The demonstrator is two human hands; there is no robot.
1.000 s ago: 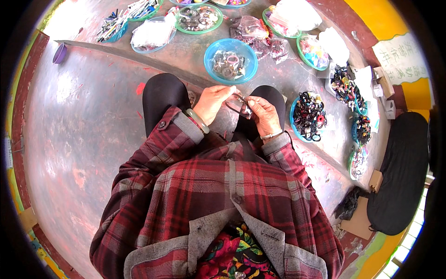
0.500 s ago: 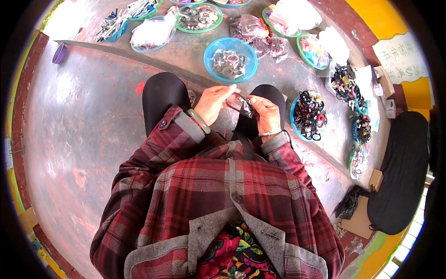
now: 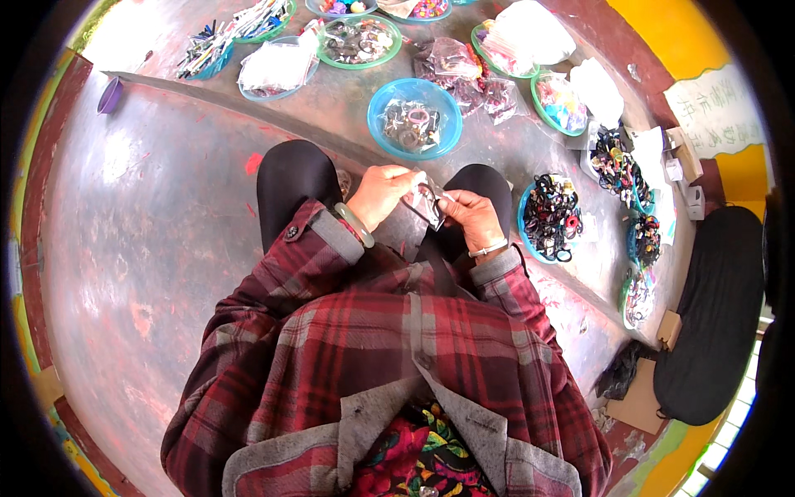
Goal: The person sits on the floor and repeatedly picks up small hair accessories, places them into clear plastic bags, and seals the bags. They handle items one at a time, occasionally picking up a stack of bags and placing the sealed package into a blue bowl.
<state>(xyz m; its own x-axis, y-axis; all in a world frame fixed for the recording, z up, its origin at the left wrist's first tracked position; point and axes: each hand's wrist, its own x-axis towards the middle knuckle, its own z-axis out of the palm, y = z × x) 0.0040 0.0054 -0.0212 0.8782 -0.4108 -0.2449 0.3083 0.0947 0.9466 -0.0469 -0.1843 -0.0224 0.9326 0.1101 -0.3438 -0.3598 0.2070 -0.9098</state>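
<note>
Between my two hands, over the gap between my knees, is a small clear plastic bag (image 3: 424,201) with something dark inside, too small to make out. My left hand (image 3: 378,197) pinches the bag's upper left part with its fingertips. Thumb and fingers of my right hand (image 3: 479,219) grip its right side. Just beyond my knees stands a blue basin (image 3: 414,89) holding several clear packets with ring-shaped items. To the right of my right knee, a heap of mostly black hair ties (image 3: 551,217) fills another blue bowl (image 3: 525,225).
Farther off stand a green basin of small packets (image 3: 359,41), a basin with white bags (image 3: 277,66) and a bundle of clear bags (image 3: 455,66). More hair ties (image 3: 614,161) lie at the right, near a long black cushion (image 3: 712,315). A low step edge (image 3: 248,118) crosses the floor.
The bag has turned slightly between my fingers, and my right hand has shifted a little down on it. The whole view has moved slightly.
</note>
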